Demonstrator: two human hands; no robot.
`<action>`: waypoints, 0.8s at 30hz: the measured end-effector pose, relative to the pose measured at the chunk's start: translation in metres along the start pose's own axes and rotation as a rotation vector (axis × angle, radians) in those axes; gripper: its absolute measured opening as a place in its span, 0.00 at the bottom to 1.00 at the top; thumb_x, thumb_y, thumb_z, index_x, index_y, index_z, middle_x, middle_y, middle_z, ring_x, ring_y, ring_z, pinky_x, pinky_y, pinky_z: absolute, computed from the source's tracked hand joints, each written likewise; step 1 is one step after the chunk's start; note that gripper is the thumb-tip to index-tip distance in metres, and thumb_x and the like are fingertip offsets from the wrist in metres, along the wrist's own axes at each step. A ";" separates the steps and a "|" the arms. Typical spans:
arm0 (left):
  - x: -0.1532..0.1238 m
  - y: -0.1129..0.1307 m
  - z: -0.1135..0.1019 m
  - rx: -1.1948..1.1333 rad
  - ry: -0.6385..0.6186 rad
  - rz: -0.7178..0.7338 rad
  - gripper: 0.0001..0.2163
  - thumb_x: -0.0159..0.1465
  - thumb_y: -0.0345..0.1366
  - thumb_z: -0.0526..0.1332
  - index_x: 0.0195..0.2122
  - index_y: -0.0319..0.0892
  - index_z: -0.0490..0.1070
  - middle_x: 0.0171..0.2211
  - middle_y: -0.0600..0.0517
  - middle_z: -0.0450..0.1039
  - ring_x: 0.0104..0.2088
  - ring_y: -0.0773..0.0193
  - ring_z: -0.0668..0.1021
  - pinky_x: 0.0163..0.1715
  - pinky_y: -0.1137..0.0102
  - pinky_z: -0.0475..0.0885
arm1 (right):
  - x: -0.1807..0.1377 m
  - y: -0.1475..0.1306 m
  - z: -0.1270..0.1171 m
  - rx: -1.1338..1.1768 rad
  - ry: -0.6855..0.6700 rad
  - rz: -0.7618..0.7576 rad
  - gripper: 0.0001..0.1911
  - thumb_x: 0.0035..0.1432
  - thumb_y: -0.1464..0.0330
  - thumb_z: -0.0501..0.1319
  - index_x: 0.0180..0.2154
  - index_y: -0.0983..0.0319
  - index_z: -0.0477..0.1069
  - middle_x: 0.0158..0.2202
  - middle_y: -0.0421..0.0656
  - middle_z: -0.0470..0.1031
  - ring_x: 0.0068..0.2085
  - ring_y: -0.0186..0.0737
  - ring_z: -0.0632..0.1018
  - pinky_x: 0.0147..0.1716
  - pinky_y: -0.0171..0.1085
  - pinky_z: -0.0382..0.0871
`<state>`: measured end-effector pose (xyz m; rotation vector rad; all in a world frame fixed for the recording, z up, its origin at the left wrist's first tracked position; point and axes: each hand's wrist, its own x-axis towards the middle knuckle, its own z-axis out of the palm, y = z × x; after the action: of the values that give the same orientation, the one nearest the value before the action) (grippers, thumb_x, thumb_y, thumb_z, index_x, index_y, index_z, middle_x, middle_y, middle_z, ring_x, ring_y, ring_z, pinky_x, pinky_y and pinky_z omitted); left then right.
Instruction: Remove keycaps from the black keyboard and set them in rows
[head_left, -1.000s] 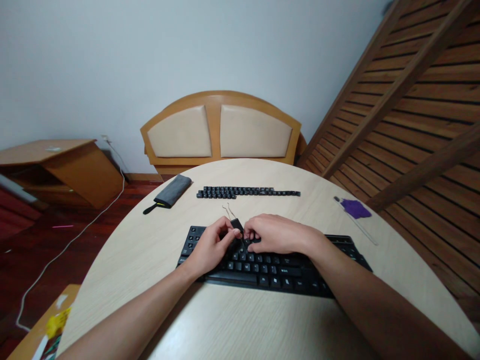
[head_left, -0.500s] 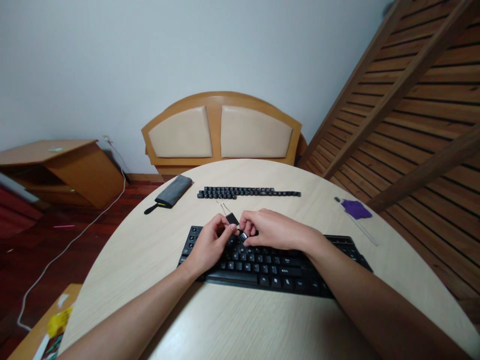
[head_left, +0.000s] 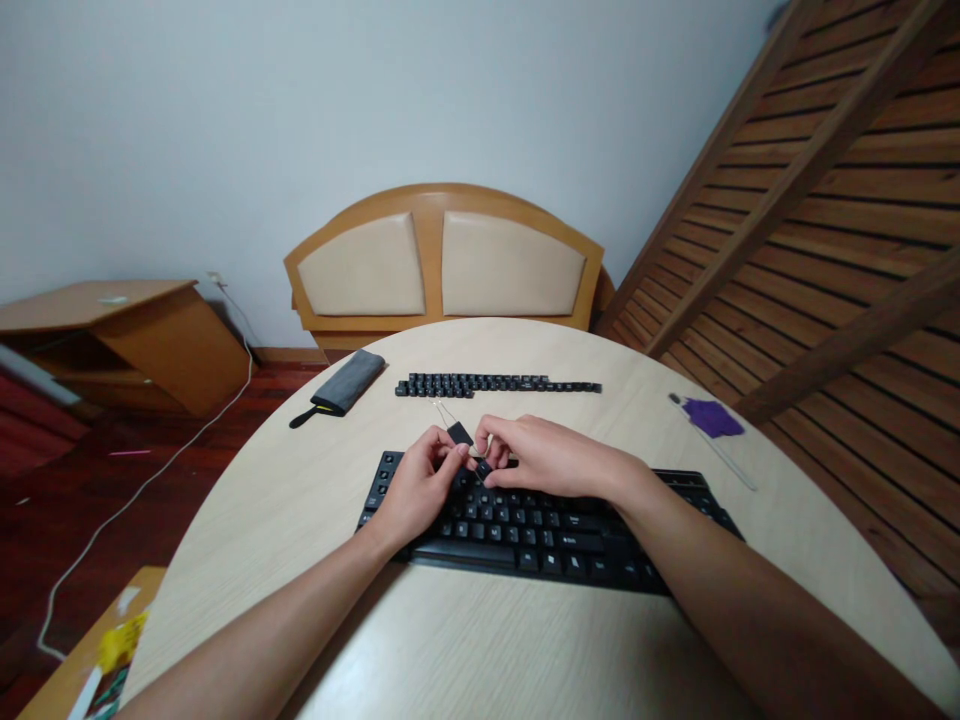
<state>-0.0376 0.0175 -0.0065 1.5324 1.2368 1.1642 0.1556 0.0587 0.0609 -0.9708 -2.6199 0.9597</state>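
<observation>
A black keyboard [head_left: 487, 558] lies in front of me, with some keycaps off its upper left part. Over it, my left hand [head_left: 424, 485] pinches a keycap puller [head_left: 459, 434], a small black handle with thin wire prongs pointing away from me. My right hand [head_left: 532, 455] has its thumb and fingers closed on a small black keycap [head_left: 483, 470], close by the puller's near end. Both hands almost meet, and their fingers partly cover the puller and the keys below. Beyond them, loose keycaps [head_left: 472, 384] stand in neat rows on the table.
The round pale table [head_left: 300, 560] also bears a grey pouch [head_left: 349, 382] at the back left. On the right are a purple cloth [head_left: 712, 419] and a thin brush [head_left: 720, 455]. A slatted wooden screen [head_left: 817, 240] leans in on the right; a white cable [head_left: 142, 490] trails across the floor.
The puller has shifted slightly left and away from me. The keycap at my right fingertips has turned and moved a little left. The keyboard and the keycap rows stay put.
</observation>
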 end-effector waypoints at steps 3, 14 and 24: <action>0.000 -0.001 0.000 0.032 0.019 0.017 0.11 0.66 0.43 0.58 0.32 0.43 0.63 0.27 0.55 0.74 0.31 0.64 0.77 0.34 0.71 0.68 | 0.000 0.000 -0.001 -0.024 -0.006 -0.036 0.12 0.56 0.70 0.66 0.44 0.60 0.73 0.36 0.41 0.79 0.37 0.38 0.78 0.36 0.34 0.65; -0.002 0.000 0.000 0.094 0.002 0.044 0.10 0.67 0.41 0.58 0.32 0.43 0.64 0.28 0.55 0.74 0.31 0.64 0.76 0.34 0.70 0.67 | 0.000 0.002 -0.002 -0.128 -0.008 -0.053 0.09 0.61 0.65 0.63 0.42 0.57 0.78 0.39 0.42 0.81 0.40 0.41 0.78 0.38 0.34 0.65; -0.002 -0.003 0.002 0.111 -0.003 0.037 0.10 0.67 0.41 0.57 0.32 0.43 0.63 0.29 0.53 0.77 0.33 0.62 0.78 0.37 0.68 0.68 | -0.001 0.008 -0.008 -0.090 0.070 -0.075 0.08 0.63 0.64 0.60 0.41 0.60 0.75 0.38 0.43 0.80 0.38 0.40 0.77 0.36 0.34 0.64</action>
<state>-0.0367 0.0155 -0.0098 1.6438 1.2949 1.1328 0.1633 0.0666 0.0620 -0.9008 -2.6405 0.7830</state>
